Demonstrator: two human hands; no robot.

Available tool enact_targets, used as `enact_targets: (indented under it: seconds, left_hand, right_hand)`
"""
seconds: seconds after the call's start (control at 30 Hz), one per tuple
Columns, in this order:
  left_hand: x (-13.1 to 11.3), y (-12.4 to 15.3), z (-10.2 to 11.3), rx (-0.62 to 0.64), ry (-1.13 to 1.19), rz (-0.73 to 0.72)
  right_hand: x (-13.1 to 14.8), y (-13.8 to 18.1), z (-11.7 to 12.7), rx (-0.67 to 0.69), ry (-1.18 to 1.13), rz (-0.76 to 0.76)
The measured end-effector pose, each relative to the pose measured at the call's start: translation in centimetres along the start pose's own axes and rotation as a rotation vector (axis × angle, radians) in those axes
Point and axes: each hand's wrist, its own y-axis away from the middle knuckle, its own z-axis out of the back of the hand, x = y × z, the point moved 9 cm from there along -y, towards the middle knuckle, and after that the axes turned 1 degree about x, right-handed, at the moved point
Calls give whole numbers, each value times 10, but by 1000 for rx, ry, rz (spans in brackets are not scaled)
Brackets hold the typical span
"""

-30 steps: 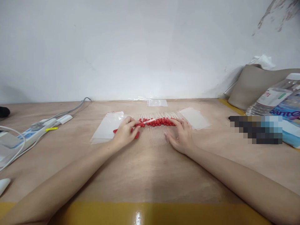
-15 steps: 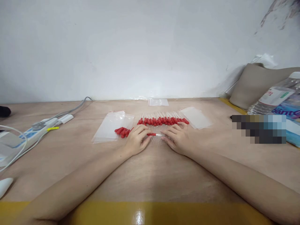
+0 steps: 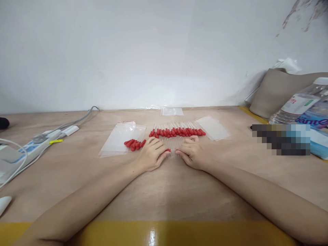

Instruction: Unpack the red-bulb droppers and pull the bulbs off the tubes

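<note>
My left hand (image 3: 153, 153) pinches a red rubber bulb (image 3: 168, 150) between thumb and fingers. Facing it, my right hand (image 3: 191, 152) grips a thin clear tube (image 3: 173, 150) whose end meets the bulb; how far it sits inside, I cannot tell. Beneath and behind the fingers lie several loose clear tubes (image 3: 176, 140). Farther back is a row of droppers (image 3: 176, 132), red bulbs toward me and clear stems toward the wall. Beside my left hand, a small pile of loose red bulbs (image 3: 133, 145) rests partly on clear plastic bags (image 3: 115, 138).
More plastic bags (image 3: 214, 128) lie right of the droppers, and another small bag (image 3: 172, 111) is by the wall. A power strip (image 3: 33, 145) with cables occupies the left. At right stand a plastic bottle (image 3: 294, 106) and a grey-brown object (image 3: 266, 92).
My hands have drawn closer together, and less of the clear tube shows between them. The left fingers now cover more of the red bulb. The view has shifted slightly.
</note>
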Motion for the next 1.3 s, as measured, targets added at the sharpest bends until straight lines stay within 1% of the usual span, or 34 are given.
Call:
enact_targets:
  seconds: [0.13, 0.37, 0.43, 0.6, 0.7, 0.77, 0.83, 0.9, 1.0, 1.03, 1.17, 1.23, 1.3]
  left_hand:
    - [-7, -1, 1, 40, -35, -56]
    - [-10, 1, -1, 87, 10, -89]
    - [-11, 3, -1, 101, 35, -95]
    - [-11, 4, -3, 162, 134, -87]
    - [-11, 4, -6, 192, 191, -79]
    - [-9, 4, -7, 207, 223, -72]
    - [-4, 7, -5, 203, 237, -55]
    - [7, 11, -1, 170, 223, -4]
    - [29, 20, 10, 88, 173, 132]
    - [33, 21, 13, 66, 170, 167]
    - [52, 17, 32, -73, 215, 268]
    - [73, 16, 43, -138, 194, 384]
    - [105, 21, 52, -134, 166, 562]
  right_hand:
    - [4, 2, 3, -9, 42, 53]
    - [17, 11, 11, -95, 230, 206]
    - [21, 13, 15, -146, 274, 253]
    - [33, 22, 26, -338, 336, 410]
    - [38, 25, 27, -368, 401, 471]
    - [35, 27, 27, -349, 465, 471]
    - [28, 29, 28, -327, 510, 445]
    - [17, 31, 35, -345, 509, 379]
    - [-8, 28, 51, -422, 443, 146]
    - [-15, 26, 52, -425, 411, 66]
    - [-32, 17, 39, -325, 281, -162]
    - [-42, 18, 30, -263, 240, -285]
    - [-52, 22, 24, -197, 217, -395]
